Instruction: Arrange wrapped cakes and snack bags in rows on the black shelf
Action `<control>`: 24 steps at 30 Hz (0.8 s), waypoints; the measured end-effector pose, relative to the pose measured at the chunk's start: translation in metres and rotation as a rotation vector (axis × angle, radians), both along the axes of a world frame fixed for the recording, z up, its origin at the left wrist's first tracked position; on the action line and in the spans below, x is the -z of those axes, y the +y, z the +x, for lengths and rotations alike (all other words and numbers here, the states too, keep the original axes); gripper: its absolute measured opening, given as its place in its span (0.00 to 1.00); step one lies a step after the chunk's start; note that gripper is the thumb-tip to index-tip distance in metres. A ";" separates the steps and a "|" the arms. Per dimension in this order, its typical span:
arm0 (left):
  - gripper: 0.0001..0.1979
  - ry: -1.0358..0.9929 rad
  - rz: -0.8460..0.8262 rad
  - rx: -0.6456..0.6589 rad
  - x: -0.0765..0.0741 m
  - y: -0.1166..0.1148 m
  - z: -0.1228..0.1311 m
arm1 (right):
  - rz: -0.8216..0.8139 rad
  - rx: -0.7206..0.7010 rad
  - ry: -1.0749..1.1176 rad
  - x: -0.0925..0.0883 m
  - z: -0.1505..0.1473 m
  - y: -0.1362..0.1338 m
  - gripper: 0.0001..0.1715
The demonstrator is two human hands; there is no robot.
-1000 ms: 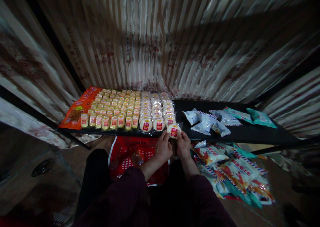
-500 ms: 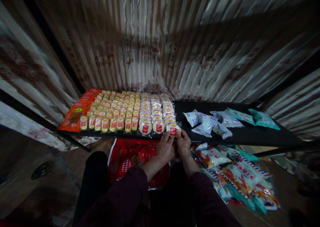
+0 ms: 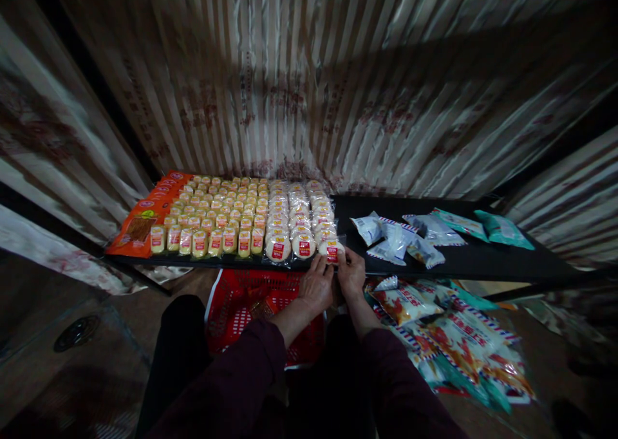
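Both my hands hold a round, clear-wrapped white cake with a red label (image 3: pixel 332 250) at the front of the rightmost row. My left hand (image 3: pixel 316 286) grips its lower left edge, and my right hand (image 3: pixel 352 273) has it by the right side. Beside it, two more rows of the same round packs (image 3: pixel 304 244) run back toward the curtain. Farther left stand many small yellow wrapped cakes (image 3: pixel 199 241) in close rows. An orange snack bag (image 3: pixel 141 223) lies flat at the left end of the black shelf (image 3: pixel 347 208).
Silver-white packets (image 3: pixel 392 242) and teal packets (image 3: pixel 503 229) lie loosely on the shelf's right part. Below, a red basket (image 3: pixel 219 310) stands between my legs, and a pile of snack bags (image 3: pixel 463 339) sits at lower right. Behind hangs a striped curtain (image 3: pixel 290 72).
The view has shifted slightly, so everything sits a little farther left. My hands remain on the front round cake, with only small finger movement.
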State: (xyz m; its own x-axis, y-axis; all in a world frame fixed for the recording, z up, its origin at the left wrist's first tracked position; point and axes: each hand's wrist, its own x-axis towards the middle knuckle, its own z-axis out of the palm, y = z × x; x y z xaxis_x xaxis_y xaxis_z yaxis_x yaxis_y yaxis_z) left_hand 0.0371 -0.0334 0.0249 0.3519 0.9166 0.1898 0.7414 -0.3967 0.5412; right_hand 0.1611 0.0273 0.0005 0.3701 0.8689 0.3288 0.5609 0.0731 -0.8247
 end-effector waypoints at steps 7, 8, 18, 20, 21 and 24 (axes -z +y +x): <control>0.28 0.013 0.019 0.007 0.008 0.001 0.002 | 0.092 -0.013 -0.339 0.004 -0.005 -0.005 0.33; 0.29 0.010 0.021 0.007 0.009 0.001 0.002 | 0.100 -0.050 -0.366 0.005 -0.006 -0.005 0.31; 0.21 0.091 0.163 -0.001 0.003 -0.010 -0.025 | 0.057 -0.123 -0.386 0.021 -0.012 -0.003 0.36; 0.24 0.111 0.247 -0.098 -0.001 -0.009 -0.040 | 0.058 -0.120 -0.411 0.020 -0.014 -0.004 0.38; 0.26 0.119 0.276 -0.152 -0.002 -0.008 -0.047 | 0.057 -0.121 -0.426 0.019 -0.015 -0.005 0.39; 0.28 0.136 0.297 -0.267 -0.003 0.000 -0.067 | 0.066 -0.128 -0.475 0.016 -0.018 -0.003 0.39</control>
State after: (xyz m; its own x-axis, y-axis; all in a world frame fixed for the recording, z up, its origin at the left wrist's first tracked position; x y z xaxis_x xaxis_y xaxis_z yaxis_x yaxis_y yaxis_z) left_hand -0.0299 -0.0339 0.0275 0.1499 0.8914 0.4276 0.8960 -0.3053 0.3223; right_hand 0.1435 0.0244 -0.0156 0.0573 0.8694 0.4908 0.8567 0.2096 -0.4714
